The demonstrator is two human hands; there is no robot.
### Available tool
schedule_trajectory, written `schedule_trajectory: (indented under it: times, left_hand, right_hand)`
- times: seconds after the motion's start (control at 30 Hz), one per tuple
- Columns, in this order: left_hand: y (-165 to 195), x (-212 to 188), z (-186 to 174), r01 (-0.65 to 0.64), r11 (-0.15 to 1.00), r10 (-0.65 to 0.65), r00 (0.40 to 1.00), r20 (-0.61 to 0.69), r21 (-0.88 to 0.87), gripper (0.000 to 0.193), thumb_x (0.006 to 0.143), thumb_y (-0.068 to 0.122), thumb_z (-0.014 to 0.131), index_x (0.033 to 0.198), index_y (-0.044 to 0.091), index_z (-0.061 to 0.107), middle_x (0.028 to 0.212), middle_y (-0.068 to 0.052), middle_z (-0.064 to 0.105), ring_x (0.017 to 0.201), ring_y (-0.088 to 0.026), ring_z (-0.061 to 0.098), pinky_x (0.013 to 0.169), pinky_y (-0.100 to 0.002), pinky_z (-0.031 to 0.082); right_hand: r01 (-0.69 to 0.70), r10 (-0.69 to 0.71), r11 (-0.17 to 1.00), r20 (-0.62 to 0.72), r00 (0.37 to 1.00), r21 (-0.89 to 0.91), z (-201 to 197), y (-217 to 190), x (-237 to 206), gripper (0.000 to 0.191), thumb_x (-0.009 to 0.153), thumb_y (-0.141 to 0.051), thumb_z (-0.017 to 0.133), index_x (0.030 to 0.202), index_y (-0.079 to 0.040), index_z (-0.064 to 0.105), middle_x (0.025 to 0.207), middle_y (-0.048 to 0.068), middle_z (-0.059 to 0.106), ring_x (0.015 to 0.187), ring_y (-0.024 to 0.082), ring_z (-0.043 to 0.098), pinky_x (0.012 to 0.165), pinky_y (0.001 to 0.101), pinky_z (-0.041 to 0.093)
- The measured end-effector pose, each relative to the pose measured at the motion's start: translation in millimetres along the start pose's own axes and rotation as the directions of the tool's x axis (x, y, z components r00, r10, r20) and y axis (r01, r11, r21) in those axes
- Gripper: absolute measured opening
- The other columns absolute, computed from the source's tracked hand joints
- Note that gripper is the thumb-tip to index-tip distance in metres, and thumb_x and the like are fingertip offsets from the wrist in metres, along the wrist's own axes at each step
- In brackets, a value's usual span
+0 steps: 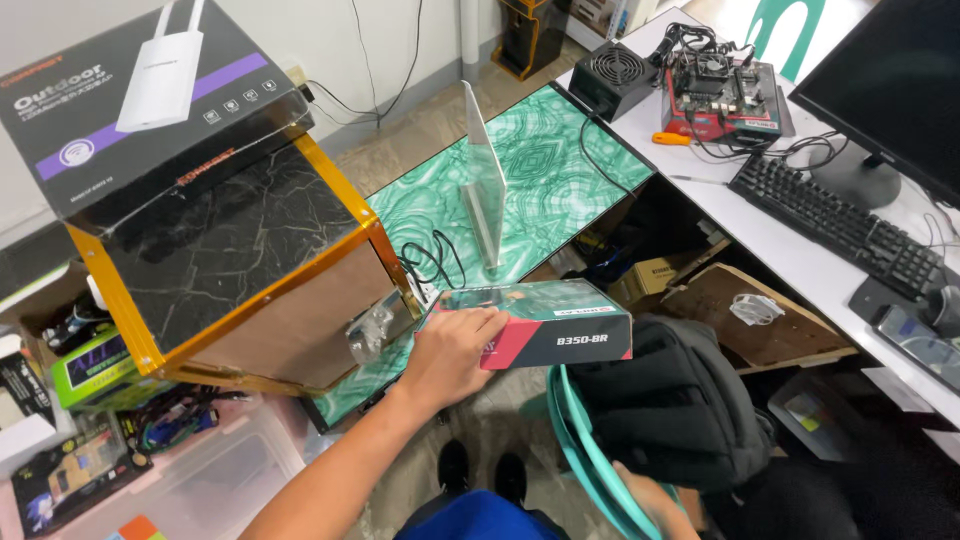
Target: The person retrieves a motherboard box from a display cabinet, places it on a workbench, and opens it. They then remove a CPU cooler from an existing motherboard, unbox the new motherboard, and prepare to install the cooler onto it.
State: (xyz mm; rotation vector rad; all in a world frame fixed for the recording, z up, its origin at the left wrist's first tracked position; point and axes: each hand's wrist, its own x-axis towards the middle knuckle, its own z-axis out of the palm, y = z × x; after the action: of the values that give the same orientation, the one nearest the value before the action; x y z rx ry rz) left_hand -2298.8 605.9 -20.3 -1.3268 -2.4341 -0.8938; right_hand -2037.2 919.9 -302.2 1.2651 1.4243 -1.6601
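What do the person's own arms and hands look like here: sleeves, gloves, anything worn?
The left hand and its forearm are bare: no sleeve, glove, watch or ring shows. The right hand is also ungloved, though only partly in view, so its wrist cannot be judged.

You are standing in a computer repair workshop or tech office. On the white tabletop sit a bare motherboard, a power supply unit, a keyboard and a monitor. Boxes of computer parts and loose cables crowd the floor around you.
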Motion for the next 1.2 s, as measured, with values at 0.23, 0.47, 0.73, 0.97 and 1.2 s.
schedule_trajectory:
  times: [0.23, 0.47, 0.73, 0.97, 1.2]
  left_hand:
    - [-23, 0, -2, -0.079, 0.997, 0.079, 0.997, 0.027, -0.007, 0.059, 0.065, 0.009, 0.075, 0.123, 0.006, 0.064, 0.119, -0.014, 0.07, 0.113, -0.031, 0.068, 0.089, -0.043, 0.052]
    - [-28, 5, -2, -0.146, 0.989, 0.148, 0.986, 0.078, -0.029, 0.055, 0.067, 0.008, 0.075, 0.12, 0.007, 0.061, 0.112, -0.012, 0.068, 0.107, -0.03, 0.067, 0.083, -0.044, 0.052]
    - [-12, 25, 30, -0.147, 0.987, 0.149, 0.988, 0.034, -0.064, 0.063, 0.064, 0.007, 0.076, 0.125, 0.005, 0.06, 0.118, -0.015, 0.069, 0.109, -0.031, 0.067, 0.087, -0.043, 0.053]
    - [-9, 56, 80, -0.096, 0.987, 0.105, 0.992, 0.071, -0.128, 0.063, 0.067, 0.01, 0.078, 0.127, 0.007, 0.06, 0.12, -0.015, 0.069, 0.113, -0.032, 0.067, 0.092, -0.044, 0.052]
    - [-25, 106, 138, -0.087, 0.995, 0.087, 0.996, 0.005, -0.046, 0.065, 0.066, 0.013, 0.078, 0.129, 0.007, 0.061, 0.121, -0.016, 0.068, 0.115, -0.034, 0.066, 0.093, -0.047, 0.051]
  right_hand:
    - [-0.017, 0.02, 1.0, -0.13, 0.991, 0.025, -14, 14, -38, 0.051, 0.102, -0.04, 0.047, 0.105, 0.0, 0.078, 0.094, 0.013, 0.078, 0.085, 0.025, 0.071, 0.08, 0.039, 0.057]
    - [0.021, -0.029, 0.999, -0.205, 0.978, -0.043, -5, 12, -73, 0.044, 0.099, -0.035, 0.052, 0.107, 0.001, 0.076, 0.1, 0.013, 0.077, 0.091, 0.024, 0.07, 0.084, 0.0391, 0.056]
    - [0.063, -0.091, 0.99, -0.24, 0.967, -0.123, -35, -17, -104, 0.037, 0.097, -0.029, 0.058, 0.11, 0.002, 0.073, 0.107, 0.013, 0.075, 0.098, 0.024, 0.07, 0.089, 0.0392, 0.055]
    - [0.173, -0.23, 0.946, -0.193, 0.954, -0.273, -59, -64, -140, 0.033, 0.095, -0.024, 0.064, 0.113, 0.002, 0.07, 0.114, 0.013, 0.074, 0.104, 0.024, 0.07, 0.093, 0.0393, 0.054]
    - [0.914, -0.921, 0.355, 0.092, 0.378, -0.197, 11, -329, -205, 0.032, 0.093, -0.019, 0.069, 0.115, 0.003, 0.068, 0.12, 0.013, 0.074, 0.11, 0.024, 0.069, 0.097, 0.0394, 0.054]
